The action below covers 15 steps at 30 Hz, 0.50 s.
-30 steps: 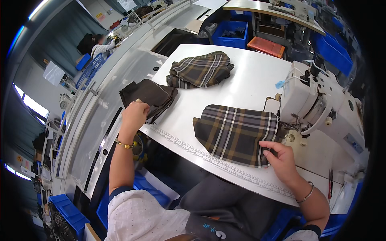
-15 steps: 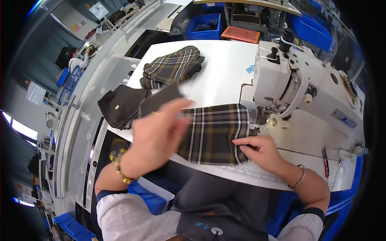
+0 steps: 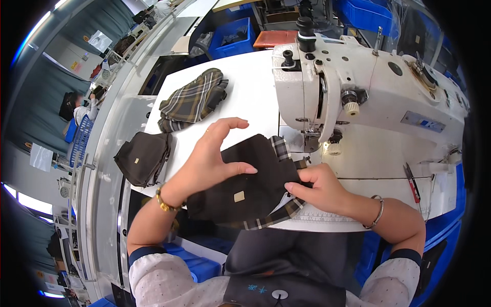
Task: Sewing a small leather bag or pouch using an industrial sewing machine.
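A dark brown fabric piece [image 3: 230,176] with a small pale sticker lies over a plaid fabric piece [image 3: 279,215], whose edges show along the front and right. My left hand [image 3: 212,158] is above the dark piece's left part, thumb and forefinger spread wide apart. At the right edge my right hand [image 3: 325,192] pinches the fabric, thumb on the dark piece; its other fingertips are partly hidden. Just beyond the pieces is the needle area of a white sewing machine [image 3: 353,84].
A stack of dark fabric pieces [image 3: 140,161] lies to the left, with folded plaid pieces [image 3: 192,100] farther back on the white table [image 3: 245,87]. Red-handled thread snips [image 3: 412,185] rest at the right. Blue bins [image 3: 232,38] stand behind; another person [image 3: 87,110] sits far left.
A dark piece has come off the left stack onto the plaid piece. My left hand has moved right with its fingers apart. The view has shifted, and the right hand keeps near the fabric's edge.
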Available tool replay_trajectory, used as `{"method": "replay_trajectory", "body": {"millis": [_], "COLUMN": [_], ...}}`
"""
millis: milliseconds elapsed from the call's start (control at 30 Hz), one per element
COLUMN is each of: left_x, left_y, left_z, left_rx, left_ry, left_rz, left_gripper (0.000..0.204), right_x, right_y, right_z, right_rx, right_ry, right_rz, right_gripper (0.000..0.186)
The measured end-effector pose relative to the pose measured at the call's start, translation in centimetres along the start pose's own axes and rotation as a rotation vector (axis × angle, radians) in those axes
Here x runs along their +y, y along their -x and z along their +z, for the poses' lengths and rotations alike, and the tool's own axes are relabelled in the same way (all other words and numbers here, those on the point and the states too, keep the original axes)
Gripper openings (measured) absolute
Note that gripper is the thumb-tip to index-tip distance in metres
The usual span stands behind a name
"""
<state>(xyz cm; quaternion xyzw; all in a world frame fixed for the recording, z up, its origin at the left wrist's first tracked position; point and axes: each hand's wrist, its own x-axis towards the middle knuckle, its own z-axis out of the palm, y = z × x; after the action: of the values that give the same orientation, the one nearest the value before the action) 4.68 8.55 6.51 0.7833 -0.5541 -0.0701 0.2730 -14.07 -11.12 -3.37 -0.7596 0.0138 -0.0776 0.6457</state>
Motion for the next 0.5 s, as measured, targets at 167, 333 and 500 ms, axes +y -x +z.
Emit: {"method": "replay_trajectory", "body": {"millis": [167,333,500], "left_x": [-2.1,-3.2,-1.7], "left_y": [-1.1,0.1,2.6], "left_z": [-1.3,-1.5,0.4], "left_rx": [-0.278,-0.423,-0.485], "left_ry": [0.214,0.396,0.773], "left_rz": [-0.083,-0.058,-0.355], "left_gripper": [0.046,0.031,0.026], "right_x": [-0.7,-1.2,-1.9], "right_y": [0.1,0.1,0.0], "right_z": [-0.3,-0.7,-0.9], "right_rx": [-0.082,-0.163,-0.206], "right_ry": [-0.020,-0.054,0.032], "right_rz": [-0.117,-0.105,-0.127], "right_gripper": [0.036,0.034,0.033]}}
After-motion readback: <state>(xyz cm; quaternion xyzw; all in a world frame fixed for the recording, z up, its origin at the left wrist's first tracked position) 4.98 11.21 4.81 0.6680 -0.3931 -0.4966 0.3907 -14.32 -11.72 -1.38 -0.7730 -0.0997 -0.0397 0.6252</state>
